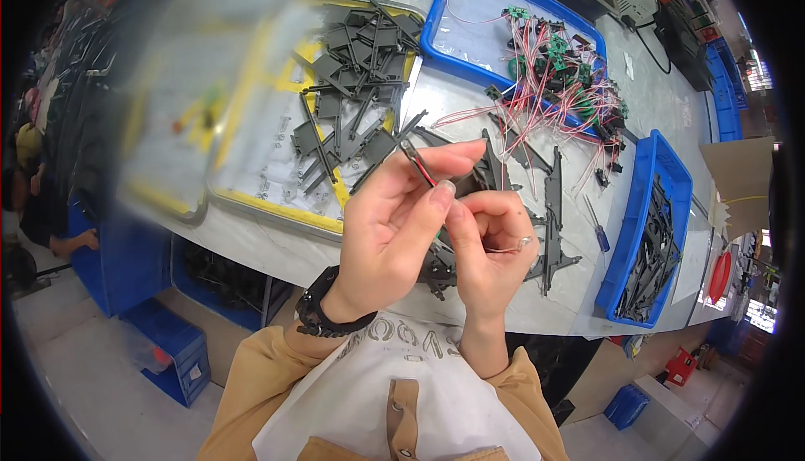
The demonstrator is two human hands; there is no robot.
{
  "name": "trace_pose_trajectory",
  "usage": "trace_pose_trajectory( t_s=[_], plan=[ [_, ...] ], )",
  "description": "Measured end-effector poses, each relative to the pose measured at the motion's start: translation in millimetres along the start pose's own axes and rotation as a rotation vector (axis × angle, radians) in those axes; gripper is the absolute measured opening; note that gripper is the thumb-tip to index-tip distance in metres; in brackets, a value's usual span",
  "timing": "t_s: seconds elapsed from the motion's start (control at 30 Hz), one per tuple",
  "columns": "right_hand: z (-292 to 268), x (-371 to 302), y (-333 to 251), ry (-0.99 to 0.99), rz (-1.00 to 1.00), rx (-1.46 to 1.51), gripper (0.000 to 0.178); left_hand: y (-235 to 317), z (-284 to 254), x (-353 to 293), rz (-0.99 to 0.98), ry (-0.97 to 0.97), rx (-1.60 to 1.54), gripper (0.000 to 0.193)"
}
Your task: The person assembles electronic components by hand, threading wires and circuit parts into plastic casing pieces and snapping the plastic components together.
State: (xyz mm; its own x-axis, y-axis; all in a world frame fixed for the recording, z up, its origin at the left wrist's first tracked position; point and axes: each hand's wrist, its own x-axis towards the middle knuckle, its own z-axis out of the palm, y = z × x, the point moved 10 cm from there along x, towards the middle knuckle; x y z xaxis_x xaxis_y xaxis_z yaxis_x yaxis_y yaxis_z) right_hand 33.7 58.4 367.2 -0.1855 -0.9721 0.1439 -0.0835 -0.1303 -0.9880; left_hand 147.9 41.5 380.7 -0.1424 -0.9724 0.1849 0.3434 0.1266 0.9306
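My left hand [386, 222] pinches a thin red and black wire lead [423, 170] between thumb and fingers. A small dark part sits at the lead's upper end, above the fingers. Thumb to thumb with it, my right hand [486, 243] is closed, its fingers curled; a pale wire shows by its curled fingers. A bit of green peeks out between the hands, mostly hidden. Under and behind them lie dark grey plastic frame pieces [551, 209] on the table.
Dark grey plastic parts [356, 50] are heaped on a yellow-edged tray [277, 211] at left. A blue tray [470, 54] at the back holds green circuit boards with red and white wires [553, 63]. To the right are a screwdriver [601, 236] and a blue bin [616, 293] of dark strips.
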Motion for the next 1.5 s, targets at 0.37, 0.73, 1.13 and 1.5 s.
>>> trace_pose_trajectory(
  t_s=[0.37, 0.73, 1.13, 1.5],
  plan=[
    [14.9, -10.9, -41.0, -0.07, -0.543, -0.36, 0.031, -17.8, -0.9, -2.3, -0.186, 0.066, -0.334, 0.033],
    [13.8, -18.7, -56.7, -0.284, -0.61, -0.633, 0.043, -27.8, 6.9, -13.5, -0.42, -0.005, -0.436, 0.039],
    [10.6, -29.3, -93.7, -0.5, -0.781, -0.848, 0.028, -10.4, 24.8, -24.8, -0.419, -0.053, -0.371, 0.047],
    [18.0, -52.5, -102.5, -0.679, -0.972, -1.175, 0.019, -14.0, 41.1, -39.1, -0.451, -0.169, -0.33, 0.053]
  ],
)
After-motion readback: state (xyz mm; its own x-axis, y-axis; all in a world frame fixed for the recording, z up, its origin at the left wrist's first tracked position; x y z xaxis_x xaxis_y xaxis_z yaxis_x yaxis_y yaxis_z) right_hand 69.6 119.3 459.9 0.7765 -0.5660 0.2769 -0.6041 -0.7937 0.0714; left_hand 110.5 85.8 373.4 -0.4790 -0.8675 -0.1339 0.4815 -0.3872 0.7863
